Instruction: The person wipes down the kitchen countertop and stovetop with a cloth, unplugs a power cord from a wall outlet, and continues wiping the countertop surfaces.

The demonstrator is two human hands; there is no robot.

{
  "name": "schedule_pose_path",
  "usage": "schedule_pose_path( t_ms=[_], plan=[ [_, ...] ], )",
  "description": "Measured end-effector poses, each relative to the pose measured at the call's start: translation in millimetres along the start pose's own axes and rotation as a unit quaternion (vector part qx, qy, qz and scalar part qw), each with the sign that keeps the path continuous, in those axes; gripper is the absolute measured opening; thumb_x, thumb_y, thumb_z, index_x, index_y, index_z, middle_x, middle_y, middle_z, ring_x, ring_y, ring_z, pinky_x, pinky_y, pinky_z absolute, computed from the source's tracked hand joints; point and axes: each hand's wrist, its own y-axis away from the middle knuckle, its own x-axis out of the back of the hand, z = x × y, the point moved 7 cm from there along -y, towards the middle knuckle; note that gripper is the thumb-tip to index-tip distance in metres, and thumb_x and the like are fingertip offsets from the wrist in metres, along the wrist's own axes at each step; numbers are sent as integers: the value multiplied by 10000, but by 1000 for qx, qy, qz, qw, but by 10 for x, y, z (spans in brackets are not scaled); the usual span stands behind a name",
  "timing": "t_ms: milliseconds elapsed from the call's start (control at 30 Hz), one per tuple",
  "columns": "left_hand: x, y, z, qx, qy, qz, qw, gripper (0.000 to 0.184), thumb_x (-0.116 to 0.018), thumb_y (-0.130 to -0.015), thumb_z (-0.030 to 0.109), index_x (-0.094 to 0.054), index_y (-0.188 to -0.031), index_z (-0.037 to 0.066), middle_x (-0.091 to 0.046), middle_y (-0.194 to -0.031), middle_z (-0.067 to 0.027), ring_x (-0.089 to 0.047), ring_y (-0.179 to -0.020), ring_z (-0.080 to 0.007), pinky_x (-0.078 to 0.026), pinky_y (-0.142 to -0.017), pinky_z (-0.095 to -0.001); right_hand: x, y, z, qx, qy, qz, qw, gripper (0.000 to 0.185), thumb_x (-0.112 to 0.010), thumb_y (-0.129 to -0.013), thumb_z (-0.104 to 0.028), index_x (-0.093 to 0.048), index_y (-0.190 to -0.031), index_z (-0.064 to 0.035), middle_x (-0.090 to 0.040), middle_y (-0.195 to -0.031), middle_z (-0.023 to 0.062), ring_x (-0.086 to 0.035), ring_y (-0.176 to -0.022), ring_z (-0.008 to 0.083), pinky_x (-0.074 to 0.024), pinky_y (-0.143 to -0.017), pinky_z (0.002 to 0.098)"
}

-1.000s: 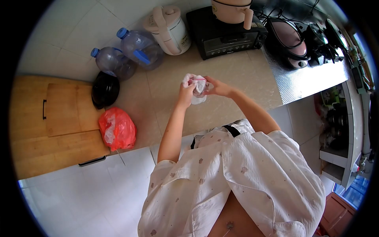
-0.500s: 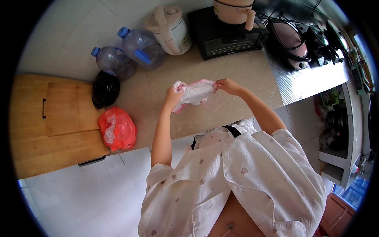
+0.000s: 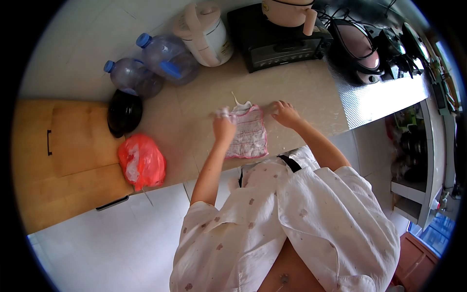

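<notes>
A white dishcloth [image 3: 247,132] with pink edging is spread on the beige countertop in front of me, a thin loop sticking out from its far edge. At its left side my left hand [image 3: 224,127] is closed on the far left corner, with some white fabric bunched at the blurred fingertips. My right hand [image 3: 286,116] is just off the cloth's right edge, fingers apart and holding nothing.
Left of the cloth are a red plastic bag [image 3: 142,161], a black bowl [image 3: 124,113] and a wooden board [image 3: 82,141]. Large plastic bottles [image 3: 170,57], a white electric pot [image 3: 206,36] and a black toaster oven [image 3: 279,46] stand along the wall. A pink-lidded appliance [image 3: 357,46] sits at right.
The bunched cloth that both hands held up is now lowered and spread on the counter. My right hand has let go of it and moved slightly right.
</notes>
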Motion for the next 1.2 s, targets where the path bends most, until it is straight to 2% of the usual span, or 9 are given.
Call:
schedule_pose_path(
  t_ms=[133,267,367,567,633,833,933,1067,1200],
  plan=[
    [-564,442,568,-62,-121,-113,984,592,-544,-781,430,-403,-1266,120,-282,-1353,-177,-282,-1233,-342,-228,-956,-570,43,280,423,-189,164,-49,967,999,-683,-629,-525,-119,-1387,-200,-33,-1455,79,-54,-1313,389,-235,-890,689],
    [-827,482,495,-51,-164,-216,961,684,-462,-797,529,-229,-1378,251,-91,-1449,-126,-39,-1331,-339,-69,-968,-658,77,469,578,-215,129,-89,964,1183,-730,-538,-557,46,-1389,-284,113,-1452,77,53,-1320,379,-186,-900,712],
    [-729,229,77,-35,-186,-154,970,688,-437,-799,550,-232,-1376,236,-116,-1447,-113,-63,-1319,-373,-79,-976,-645,65,465,584,-212,136,-88,964,1187,-736,-535,-550,46,-1388,-286,103,-1453,79,42,-1319,382,-191,-893,717],
    [-553,-639,-537,218,-209,-70,951,688,-367,-814,580,-207,-1385,231,-116,-1438,-161,-111,-1285,-438,-78,-952,-662,113,420,545,-225,143,-102,958,1244,-757,-488,-557,68,-1383,-296,110,-1451,78,49,-1307,412,-234,-870,721],
    [-718,-844,-284,203,-159,-1,966,692,-368,-809,586,-211,-1383,234,-137,-1439,-137,-120,-1284,-435,-78,-955,-661,141,400,526,-232,145,-111,955,1252,-759,-481,-559,73,-1381,-301,116,-1450,74,55,-1304,418,-244,-864,721],
    [-1179,-232,772,-155,-157,-178,959,668,-434,-796,556,-256,-1367,258,-168,-1440,-91,-117,-1316,-356,-52,-991,-627,164,346,492,-228,161,-116,953,1290,-781,-447,-536,69,-1383,-279,137,-1442,94,55,-1292,448,-284,-834,723],
    [-876,78,355,-197,-133,-220,946,674,-472,-781,536,-255,-1366,282,-176,-1442,-32,-126,-1320,-330,-56,-998,-620,148,370,511,-237,154,-127,951,1300,-788,-443,-525,78,-1381,-279,141,-1441,95,57,-1290,452,-284,-840,719],
    [-477,-353,-810,72,-230,-88,967,687,-437,-802,538,-212,-1383,249,-122,-1450,-85,-120,-1304,-393,-85,-953,-668,148,354,515,-235,139,-119,955,1294,-789,-448,-520,82,-1379,-296,142,-1442,90,64,-1290,451,-262,-842,727],
    [-519,-1092,-517,183,-234,-86,951,670,-375,-817,573,-270,-1364,200,-176,-1423,-161,-136,-1290,-417,-80,-945,-678,177,348,489,-245,145,-139,949,1298,-789,-443,-524,88,-1376,-311,140,-1443,91,68,-1289,455,-248,-850,730]
  ],
)
